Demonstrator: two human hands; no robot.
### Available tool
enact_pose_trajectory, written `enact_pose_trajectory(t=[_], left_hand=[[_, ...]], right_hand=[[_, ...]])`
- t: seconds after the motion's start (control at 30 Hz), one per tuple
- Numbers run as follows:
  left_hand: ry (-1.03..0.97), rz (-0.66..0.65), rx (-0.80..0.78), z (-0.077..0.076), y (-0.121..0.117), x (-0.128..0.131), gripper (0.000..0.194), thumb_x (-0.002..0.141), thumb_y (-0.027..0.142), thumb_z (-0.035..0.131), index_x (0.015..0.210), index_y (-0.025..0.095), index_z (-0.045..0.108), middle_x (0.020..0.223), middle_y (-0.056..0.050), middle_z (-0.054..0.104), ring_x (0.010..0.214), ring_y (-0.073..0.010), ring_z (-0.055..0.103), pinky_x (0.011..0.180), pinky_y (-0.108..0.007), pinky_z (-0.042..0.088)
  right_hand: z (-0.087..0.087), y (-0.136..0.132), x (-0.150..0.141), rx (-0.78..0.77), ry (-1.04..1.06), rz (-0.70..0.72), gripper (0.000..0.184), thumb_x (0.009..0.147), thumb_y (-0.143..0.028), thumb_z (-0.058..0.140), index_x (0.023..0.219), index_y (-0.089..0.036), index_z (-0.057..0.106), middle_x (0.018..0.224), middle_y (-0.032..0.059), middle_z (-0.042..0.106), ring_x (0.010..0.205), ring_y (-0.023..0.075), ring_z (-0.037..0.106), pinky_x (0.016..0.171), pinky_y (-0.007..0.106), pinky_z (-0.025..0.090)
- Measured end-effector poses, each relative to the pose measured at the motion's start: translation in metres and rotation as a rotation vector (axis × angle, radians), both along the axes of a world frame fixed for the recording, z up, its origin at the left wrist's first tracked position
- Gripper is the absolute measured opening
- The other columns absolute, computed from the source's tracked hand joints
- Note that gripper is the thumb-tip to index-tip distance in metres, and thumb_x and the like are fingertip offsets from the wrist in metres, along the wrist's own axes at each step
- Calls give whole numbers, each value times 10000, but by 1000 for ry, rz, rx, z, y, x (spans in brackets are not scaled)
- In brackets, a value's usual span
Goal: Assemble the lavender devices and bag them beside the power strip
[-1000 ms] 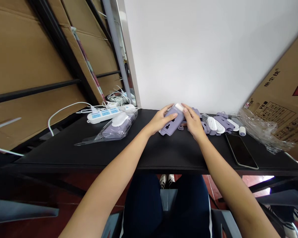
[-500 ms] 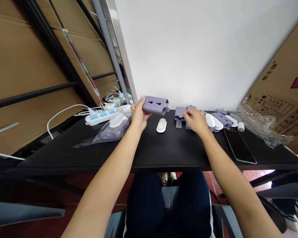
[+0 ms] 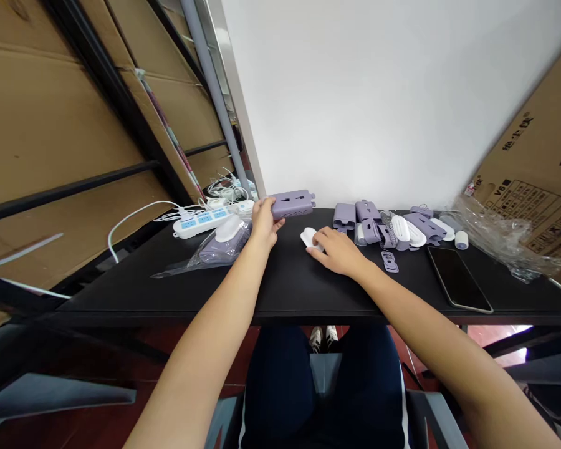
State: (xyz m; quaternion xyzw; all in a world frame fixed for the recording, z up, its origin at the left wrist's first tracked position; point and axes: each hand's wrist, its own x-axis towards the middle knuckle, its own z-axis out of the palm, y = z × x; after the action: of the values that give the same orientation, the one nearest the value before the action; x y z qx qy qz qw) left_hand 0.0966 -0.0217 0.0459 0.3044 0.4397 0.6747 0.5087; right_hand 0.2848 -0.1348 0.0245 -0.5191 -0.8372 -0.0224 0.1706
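1. Head view, looking forward and down at a black table (image 3: 280, 293) with a white wall (image 3: 378, 93) along its far edge
2. The left hand (image 3: 264, 223) is at the far edge of the table, left of centre, its fingers (image 3: 265, 209) closed in a grasp around the left end of a lavender plastic socket housing (image 3: 295, 204). The housing lies lengthwise, with its socket openings facing up
3. The right hand (image 3: 337, 251) is near the middle of the table, fingers curled forward over a white oval plastic piece (image 3: 308, 237) and touching it. Whether they are gripping it or only resting there, I cannot tell
4. To the right of that hand, along the far edge, lies a cluster of lavender and white plastic parts (image 3: 378, 226), with one small lavender piece (image 3: 389, 262) lying nearer
5. Further right are a small white cylinder (image 3: 461, 240), a black smartphone (image 3: 458, 279) lying face up and crumpled clear plastic wrap (image 3: 500, 237), with a large cardboard box (image 3: 533, 162) beyond
6. At the left, a white power strip with blue sockets (image 3: 199, 222) sits beside a clear plastic bag (image 3: 222, 248) holding a lavender and white part, and white cables (image 3: 138, 212) trail from the strip
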Motion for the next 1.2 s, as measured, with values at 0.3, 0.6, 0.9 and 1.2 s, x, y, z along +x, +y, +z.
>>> enact_pose_trajectory(t=[0.3, 0.6, 0.9, 1.2], left_hand=[[107, 3, 127, -1, -5, 8, 364, 804, 285, 764, 1153, 307, 662, 1079, -29, 684, 768, -141, 648, 485, -159, 476], [73, 35, 114, -2, -1, 4, 301, 839, 314, 731, 1120, 285, 628, 986, -18, 657, 718, -137, 633, 500, -187, 486], [242, -65, 60, -8, -8, 19, 458, 821, 338, 785, 1244, 279, 619, 1161, -73, 665, 726, -145, 654, 478, -202, 506], [249, -371, -84, -13, -21, 38, 277, 892, 424, 721, 1051, 218, 626, 821, -25, 622, 575, -133, 590, 459, -236, 505]], right_hand=[[-2, 2, 9, -104, 47, 44, 728, 984, -410, 644, 1625, -206, 366, 1419, 155, 634, 1260, 322, 622, 1047, 460, 462], [-2, 20, -13, 2, -110, 73, 554, 1013, -313, 547, 1551, -187, 516, 1457, 183, 592, 1286, 349, 571, 1029, 497, 466], [9, -5, 9, -185, 153, 199, 369, 904, -264, 711, 1261, -230, 625, 1231, 95, 720, 1081, 270, 677, 915, 387, 491], [6, 32, 37, 106, 1016, -170, 457, 854, -560, 693, 1170, -241, 611, 1084, 70, 722, 926, 247, 669, 841, 381, 503]])
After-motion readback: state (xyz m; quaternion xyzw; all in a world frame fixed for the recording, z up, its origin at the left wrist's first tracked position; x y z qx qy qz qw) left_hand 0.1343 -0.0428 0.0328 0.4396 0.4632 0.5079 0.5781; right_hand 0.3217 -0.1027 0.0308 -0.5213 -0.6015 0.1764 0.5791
